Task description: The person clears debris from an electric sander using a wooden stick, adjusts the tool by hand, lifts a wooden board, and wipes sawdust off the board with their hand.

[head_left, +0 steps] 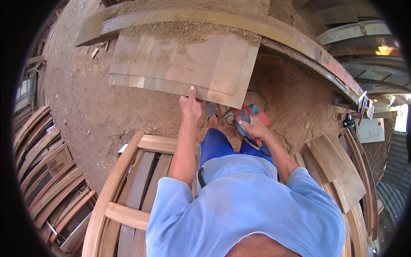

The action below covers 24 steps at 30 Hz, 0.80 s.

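A wide wooden panel (171,64), made of joined boards with a stepped border along its near edge, lies in front of me. My left hand (191,106) is closed on that near edge, the thumb on top and the other fingers hidden beneath. My right hand (255,128) is wrapped round a red and black power tool (246,116) with a dark tapered front end. The tool is below the panel's near right corner, apart from its top face. Which kind of tool it is, I cannot tell for sure. Wood shavings (184,32) lie across the panel's far part.
A long beam (205,16) crosses beyond the panel. Wooden frames (100,210) stand at my lower left, and boards (332,158) lean at my right. Stacked timber pieces (51,171) line the far left. A thin cord (282,137) runs over the dirt floor (94,115).
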Tool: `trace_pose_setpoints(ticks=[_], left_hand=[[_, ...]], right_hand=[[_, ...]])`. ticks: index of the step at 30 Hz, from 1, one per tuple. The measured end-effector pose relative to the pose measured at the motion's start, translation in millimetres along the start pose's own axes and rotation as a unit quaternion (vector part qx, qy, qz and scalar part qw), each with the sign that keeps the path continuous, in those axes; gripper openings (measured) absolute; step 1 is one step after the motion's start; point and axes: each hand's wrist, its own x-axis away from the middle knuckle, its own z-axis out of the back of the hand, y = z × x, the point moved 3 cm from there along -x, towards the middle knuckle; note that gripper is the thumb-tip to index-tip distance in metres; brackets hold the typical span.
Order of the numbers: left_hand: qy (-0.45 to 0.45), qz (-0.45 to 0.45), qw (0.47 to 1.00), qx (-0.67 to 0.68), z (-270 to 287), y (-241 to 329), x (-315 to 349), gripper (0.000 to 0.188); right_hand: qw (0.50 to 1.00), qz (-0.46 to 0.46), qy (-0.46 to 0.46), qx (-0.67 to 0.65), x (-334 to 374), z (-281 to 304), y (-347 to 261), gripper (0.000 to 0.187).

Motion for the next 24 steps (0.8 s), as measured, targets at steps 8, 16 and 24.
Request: trace_pose_setpoints(ticks=[8, 16, 24], left_hand=[[0.033, -0.037, 0.999, 0.009, 21, -13, -3, 0.035], [0.047, -0.043, 0.998, -0.002, -12, -65, 37, 0.024], [0.110, -0.061, 0.992, 0.033, -43, -154, 70, 0.023]], right_hand=[[0.997, 0.002, -0.066, 0.025, 4, 16, -21, 0.058], [0.991, 0.066, 0.001, -0.117, 20, 57, 39, 0.059], [0.992, 0.088, 0.002, -0.092, 54, 122, 98, 0.062]])
